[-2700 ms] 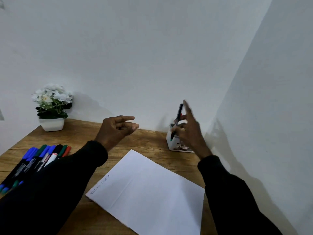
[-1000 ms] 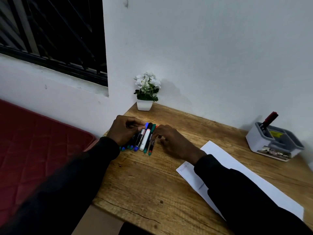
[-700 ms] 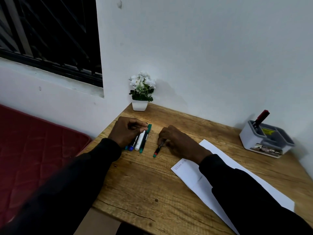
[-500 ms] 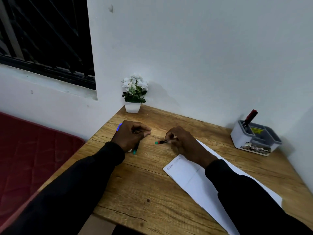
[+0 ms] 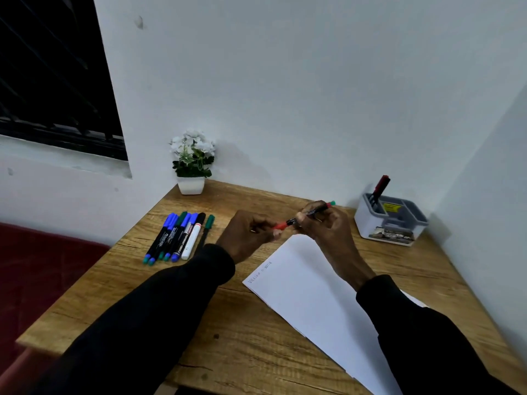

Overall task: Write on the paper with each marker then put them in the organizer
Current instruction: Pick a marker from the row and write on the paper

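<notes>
My right hand (image 5: 323, 223) grips a black marker (image 5: 309, 213) with a red cap and a green rear end, held above the desk. My left hand (image 5: 245, 233) pinches the red cap (image 5: 280, 225) of that marker. Both hands hover just past the far corner of the white paper (image 5: 308, 292), which carries a short line of writing near its left corner. A row of several markers (image 5: 178, 236) lies on the desk to the left. The grey-white organizer (image 5: 389, 222) stands at the back right with one red-capped marker (image 5: 379, 189) upright in it.
A small white pot of white flowers (image 5: 192, 163) stands at the desk's back left corner. The wooden desk (image 5: 228, 332) meets white walls at the back and right. A red mattress (image 5: 42, 269) lies left of the desk, below a dark barred window (image 5: 54, 75).
My right hand has picked one marker out of the row and lifted it toward the paper. My left hand has left the row and now pinches that marker's red cap.
</notes>
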